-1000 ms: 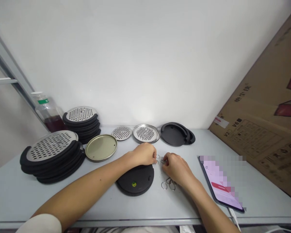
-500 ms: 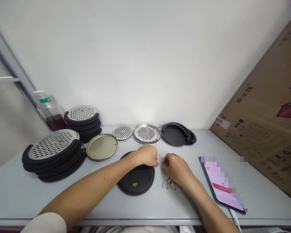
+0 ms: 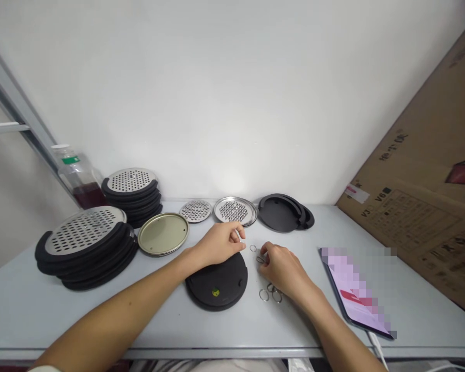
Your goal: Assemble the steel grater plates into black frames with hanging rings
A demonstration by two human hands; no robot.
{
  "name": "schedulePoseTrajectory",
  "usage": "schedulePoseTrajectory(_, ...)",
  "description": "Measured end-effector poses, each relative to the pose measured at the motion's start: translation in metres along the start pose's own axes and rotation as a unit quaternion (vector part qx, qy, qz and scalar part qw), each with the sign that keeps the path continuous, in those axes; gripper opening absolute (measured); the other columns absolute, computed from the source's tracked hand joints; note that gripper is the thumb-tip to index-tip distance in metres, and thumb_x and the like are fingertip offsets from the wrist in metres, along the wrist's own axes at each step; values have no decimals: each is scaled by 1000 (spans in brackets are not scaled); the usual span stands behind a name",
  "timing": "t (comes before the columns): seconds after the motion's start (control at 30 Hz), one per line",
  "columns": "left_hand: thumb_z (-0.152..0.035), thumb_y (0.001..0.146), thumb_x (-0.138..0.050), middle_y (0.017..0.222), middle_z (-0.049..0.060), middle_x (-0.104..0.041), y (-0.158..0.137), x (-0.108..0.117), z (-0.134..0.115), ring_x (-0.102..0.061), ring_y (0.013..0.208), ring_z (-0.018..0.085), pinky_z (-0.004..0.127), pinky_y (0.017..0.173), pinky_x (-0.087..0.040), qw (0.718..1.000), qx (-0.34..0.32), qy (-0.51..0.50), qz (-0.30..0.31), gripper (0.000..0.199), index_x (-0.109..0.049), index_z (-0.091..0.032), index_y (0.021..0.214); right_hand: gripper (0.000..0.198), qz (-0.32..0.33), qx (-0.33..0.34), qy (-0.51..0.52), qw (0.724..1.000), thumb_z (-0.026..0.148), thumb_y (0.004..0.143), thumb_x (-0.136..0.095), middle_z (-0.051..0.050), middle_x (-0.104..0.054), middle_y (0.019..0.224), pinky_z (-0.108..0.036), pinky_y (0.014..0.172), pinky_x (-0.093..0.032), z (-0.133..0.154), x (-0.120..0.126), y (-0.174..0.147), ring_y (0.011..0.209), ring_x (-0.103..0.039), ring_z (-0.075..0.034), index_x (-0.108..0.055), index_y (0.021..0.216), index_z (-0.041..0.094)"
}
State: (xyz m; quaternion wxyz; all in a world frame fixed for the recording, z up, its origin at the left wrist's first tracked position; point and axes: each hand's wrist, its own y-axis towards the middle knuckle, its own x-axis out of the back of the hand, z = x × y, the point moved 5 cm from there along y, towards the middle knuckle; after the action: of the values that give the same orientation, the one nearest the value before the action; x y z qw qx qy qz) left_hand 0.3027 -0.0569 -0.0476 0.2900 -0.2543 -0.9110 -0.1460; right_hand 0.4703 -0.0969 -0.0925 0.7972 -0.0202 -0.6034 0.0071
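My left hand (image 3: 219,243) hovers over the far edge of a black round disc (image 3: 217,281) with a yellow-green sticker, its thumb and forefinger pinched on what looks like a small metal ring. My right hand (image 3: 282,268) rests on the grey table (image 3: 62,315) just right of the disc, fingertips closed on another small ring (image 3: 260,259). One loose ring (image 3: 252,248) lies between the hands. A few more rings (image 3: 269,294) lie beside my right wrist.
Two stacks of black discs topped with perforated steel plates (image 3: 85,243) (image 3: 130,194) stand at the left, with a bottle (image 3: 79,181) behind. A brass-coloured lid (image 3: 163,233), two perforated plates (image 3: 195,210) (image 3: 234,211) and black rims (image 3: 284,213) lie at the back. A phone (image 3: 356,294) and a cardboard box (image 3: 422,206) are at the right.
My left hand has lifted off the table and drawn slightly left and back, away from the right hand, leaving one ring lying between them. The right hand has barely moved.
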Motion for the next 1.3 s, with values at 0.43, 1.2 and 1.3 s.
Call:
schedulePoseTrajectory(0.43,-26,87,-58,87,3,-72,-19,3,-5,-63,85,19,30,80,-46,984,-83,149,-46,17,-74,-21,89,42,-40,37,62,997,4,71,-49,-4,-66,82,-25,65,-34,12,5,-6,70,-56,-17,-54,111,17)
schedulePoseTrajectory(1.2,-22,74,-66,85,1,-76,33,-50,4,-68,81,19,24,68,-45,961,-68,225,149,19,-77,-27,89,37,-2,62,121,991,0,68,-48,0,-66,76,-23,59,-30,-1,1,-2,68,-55,-15,-57,97,21)
schedulePoseTrajectory(1.3,-21,72,-67,82,1,-76,32,-48,0,-68,78,18,23,65,-45,961,-45,216,168,18,-76,-26,86,38,-5,73,126,989,0,66,-49,0,-65,76,-23,60,-31,-2,-1,-1,69,-55,-15,-58,97,20)
